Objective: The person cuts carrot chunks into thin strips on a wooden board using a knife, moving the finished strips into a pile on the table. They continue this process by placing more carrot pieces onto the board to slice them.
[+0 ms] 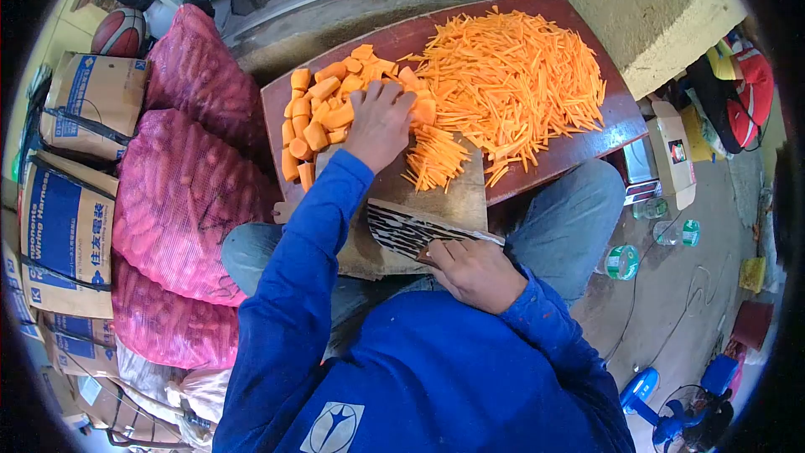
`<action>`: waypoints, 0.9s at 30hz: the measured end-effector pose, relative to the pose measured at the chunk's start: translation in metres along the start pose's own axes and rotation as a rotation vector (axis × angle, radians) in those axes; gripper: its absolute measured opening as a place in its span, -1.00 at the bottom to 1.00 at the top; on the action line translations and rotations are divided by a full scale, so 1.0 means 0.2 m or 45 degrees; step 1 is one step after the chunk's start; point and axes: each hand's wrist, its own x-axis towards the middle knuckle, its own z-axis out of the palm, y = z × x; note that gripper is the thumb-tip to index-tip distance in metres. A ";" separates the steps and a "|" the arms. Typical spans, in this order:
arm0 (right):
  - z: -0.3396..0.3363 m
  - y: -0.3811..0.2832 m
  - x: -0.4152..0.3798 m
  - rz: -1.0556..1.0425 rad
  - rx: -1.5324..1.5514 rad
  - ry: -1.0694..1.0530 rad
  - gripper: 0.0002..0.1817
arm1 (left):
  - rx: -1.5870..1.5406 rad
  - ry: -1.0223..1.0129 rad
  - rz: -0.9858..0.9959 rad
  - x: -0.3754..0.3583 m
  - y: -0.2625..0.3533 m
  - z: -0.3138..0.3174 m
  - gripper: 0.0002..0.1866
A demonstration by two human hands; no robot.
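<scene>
My left hand reaches onto a pile of peeled carrot chunks, its fingers apart and bent over the pieces; the fingertips are partly hidden. My right hand is closed on a broad-bladed knife with a black-and-white patterned blade, held low over the near side of a wooden cutting board. On the board, just right of my left hand, lies a small heap of cut carrot sticks. A large mound of carrot sticks covers the right part of the low reddish table.
Pink mesh sacks of carrots stack up on the left, beside cardboard boxes. A concrete block stands behind the table's right end. Plastic bottles, an opened carton and a blue fan are on the right-hand floor.
</scene>
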 end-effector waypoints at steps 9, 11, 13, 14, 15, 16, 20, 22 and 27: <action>-0.03 -0.01 0.01 0.045 0.103 -0.016 -0.76 | -0.054 -0.180 0.099 0.12 -0.05 0.13 -0.73; -0.03 -0.01 0.00 0.041 0.147 0.017 -0.76 | -0.108 -0.139 0.065 0.12 -0.06 0.15 -0.75; -0.03 -0.01 0.01 0.046 0.153 0.025 -0.76 | -0.243 -0.097 0.011 0.11 -0.08 0.14 -0.74; -0.03 -0.02 0.01 0.047 0.158 0.031 -0.77 | -0.241 -0.097 0.006 0.10 -0.09 0.14 -0.74; -0.03 -0.02 0.01 0.042 0.160 0.027 -0.77 | -0.299 -0.040 -0.059 0.09 -0.08 0.11 -0.75; -0.02 -0.01 0.00 0.044 0.167 0.035 -0.78 | -0.357 0.020 -0.126 0.08 -0.07 0.08 -0.76; -0.08 -0.02 0.01 0.067 0.206 0.074 -0.78 | -0.436 0.321 -0.160 -0.03 -0.09 -0.09 -0.81; -0.10 -0.02 -0.01 0.121 0.201 0.044 -0.76 | -0.509 0.312 -0.282 -0.16 -0.08 -0.24 -0.77; -0.17 0.02 -0.07 0.305 0.384 0.049 -0.63 | -1.025 0.235 -0.836 -0.63 -0.03 -0.33 -0.66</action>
